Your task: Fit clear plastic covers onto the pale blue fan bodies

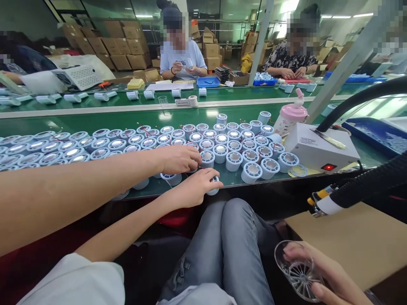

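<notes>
My left hand [203,183] reaches from the left to the table's near edge, its fingers curled over a white round plastic housing [213,191]. Low on the right, my right hand [327,264] grips a clear plastic cup [297,267] with a ribbed, spoke-like bottom, tilted toward me. Just above my left hand, another person's hand [179,159] stretches in from the left among the housings; its fingertips partly hide what they touch. Rows of similar white housings [234,158] with silver discs on top and thin red wires cover the near side of the green table.
A grey box with a lit red switch [321,146] stands at right, near a pink-lidded bottle [291,117]. A black hose with a metal tip [359,195] juts in above a cardboard box [352,237]. Across the green belt [121,106], people work by blue trays [208,81].
</notes>
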A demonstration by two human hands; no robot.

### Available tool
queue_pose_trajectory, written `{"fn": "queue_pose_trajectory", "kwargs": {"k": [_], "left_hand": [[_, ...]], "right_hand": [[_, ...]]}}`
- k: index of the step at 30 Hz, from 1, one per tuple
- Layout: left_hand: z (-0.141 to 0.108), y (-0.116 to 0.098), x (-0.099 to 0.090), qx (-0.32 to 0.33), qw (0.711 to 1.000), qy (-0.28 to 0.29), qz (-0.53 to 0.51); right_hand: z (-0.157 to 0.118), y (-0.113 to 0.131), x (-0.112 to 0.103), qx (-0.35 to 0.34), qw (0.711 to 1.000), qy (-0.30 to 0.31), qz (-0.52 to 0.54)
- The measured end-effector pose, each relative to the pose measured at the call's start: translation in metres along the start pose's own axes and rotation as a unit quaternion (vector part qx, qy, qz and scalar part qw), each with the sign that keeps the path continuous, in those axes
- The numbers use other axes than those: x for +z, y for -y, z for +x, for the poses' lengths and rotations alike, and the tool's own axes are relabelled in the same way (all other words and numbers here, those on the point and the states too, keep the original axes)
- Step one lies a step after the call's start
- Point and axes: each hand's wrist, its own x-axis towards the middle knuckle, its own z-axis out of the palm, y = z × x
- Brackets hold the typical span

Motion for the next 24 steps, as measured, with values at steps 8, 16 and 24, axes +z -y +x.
{"fn": "queue_pose_trajectory", "kwargs": {"k": [8,16,24], "left_hand": [[0.017,-0.019,0.015,-0.264,0.96,-0.085,0.037],[0.013,-0.033,0.006,-0.244,0.906,-0.01,-0.346],[0.027,-0.062,0.041,-0.032,0.765,0.222,-0.604]], "right_hand": [[0.005,0.003,0.005,0.019,1.0,-0.018,0.008],[0.027,0.014,0.026,-0.034,0.998,-0.005,-0.048],[0.072,0.049,0.051,-0.099,0.958,-0.092,-0.254]]}}
